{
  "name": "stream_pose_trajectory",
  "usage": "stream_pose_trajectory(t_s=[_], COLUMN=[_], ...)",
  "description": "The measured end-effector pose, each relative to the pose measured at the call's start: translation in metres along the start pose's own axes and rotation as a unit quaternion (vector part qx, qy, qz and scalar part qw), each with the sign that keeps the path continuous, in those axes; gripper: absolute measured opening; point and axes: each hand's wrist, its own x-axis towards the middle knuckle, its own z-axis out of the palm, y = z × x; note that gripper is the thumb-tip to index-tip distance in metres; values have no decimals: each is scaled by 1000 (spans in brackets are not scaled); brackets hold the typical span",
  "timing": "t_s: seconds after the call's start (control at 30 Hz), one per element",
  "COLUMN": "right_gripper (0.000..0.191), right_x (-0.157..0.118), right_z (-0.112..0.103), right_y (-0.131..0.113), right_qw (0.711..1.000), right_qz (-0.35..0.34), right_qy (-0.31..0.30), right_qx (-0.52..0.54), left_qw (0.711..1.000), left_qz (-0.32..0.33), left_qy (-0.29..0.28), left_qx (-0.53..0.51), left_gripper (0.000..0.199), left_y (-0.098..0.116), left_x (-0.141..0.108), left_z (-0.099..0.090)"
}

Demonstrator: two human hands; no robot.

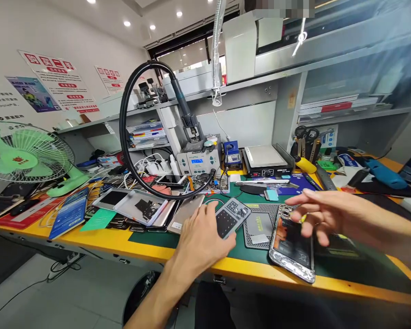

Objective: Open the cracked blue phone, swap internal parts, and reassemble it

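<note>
My left hand (pixel 207 233) grips a flat grey case (pixel 231 219) with rounded corners, a dark dotted panel and small square compartments at its far end. The case is tilted above the green mat (pixel 147 242). My right hand (pixel 317 212) hovers with loosely bent, parted fingers over an opened phone (pixel 291 249). That phone lies at the mat's front edge, its metal frame and dark inside exposed, with an orange patch on the left. Between the hands is a grey perforated pad (pixel 274 211) with a small white piece (pixel 259 239) on it.
Stacked tablets (pixel 140 205) and a blue box (pixel 70 212) are to the left, near a green fan (pixel 20 155). A hot-air station (pixel 198 160) with a looping black hose (pixel 123 114) stands behind. A hot plate (pixel 267 157) and a yellow-handled tool (pixel 304 164) are at the back right.
</note>
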Motion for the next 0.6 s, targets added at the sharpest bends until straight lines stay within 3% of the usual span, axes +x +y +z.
stream_pose_trajectory(t_s=[0.1,0.2,0.33,0.43,0.5,0.6], right_gripper=[45,55,63,76,89,88], right_x=[-17,-40,-61,-62,-57,-52], right_z=[-21,-25,-8,13,26,35], right_y=[-2,1,25,56,77,98], right_qw=[998,969,904,849,813,771], right_qz=[9,5,1,-50,-95,-145], right_qy=[50,113,190,245,260,264], right_qx=[-48,-220,-383,-467,-513,-561], left_qw=[999,998,997,978,970,967], left_qz=[-8,0,70,187,212,220], left_qy=[4,1,-4,-88,-109,-109], left_qx=[36,58,39,-29,-51,-66], left_gripper=[60,53,59,67,55,30], left_y=[-8,-9,6,24,35,45], left_x=[31,44,27,4,-6,-4], left_z=[17,23,19,22,29,41])
